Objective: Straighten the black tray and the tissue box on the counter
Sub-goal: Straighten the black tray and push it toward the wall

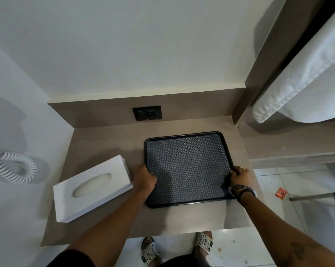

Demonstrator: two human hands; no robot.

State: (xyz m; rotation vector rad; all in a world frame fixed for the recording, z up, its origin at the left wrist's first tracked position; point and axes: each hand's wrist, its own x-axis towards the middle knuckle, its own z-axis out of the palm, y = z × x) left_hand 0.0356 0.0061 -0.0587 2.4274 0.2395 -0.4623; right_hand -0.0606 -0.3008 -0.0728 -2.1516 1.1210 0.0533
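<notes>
A black tray (188,137) with a patterned grey mat inside lies flat on the brown counter (109,135), slightly right of centre. My left hand (145,177) grips its left rim and my right hand (240,175) grips its right rim, fingers curled over the edge. A white tissue box (93,187) lies at an angle on the counter's left side, its far right corner just beside my left hand. A tissue shows in its oval slot.
A black wall socket (147,113) sits in the brown backsplash behind the tray. A white coiled cord (14,166) hangs on the left wall. White bedding (301,79) overhangs at the right. Tiled floor (274,182) lies beyond the counter's right and near edges.
</notes>
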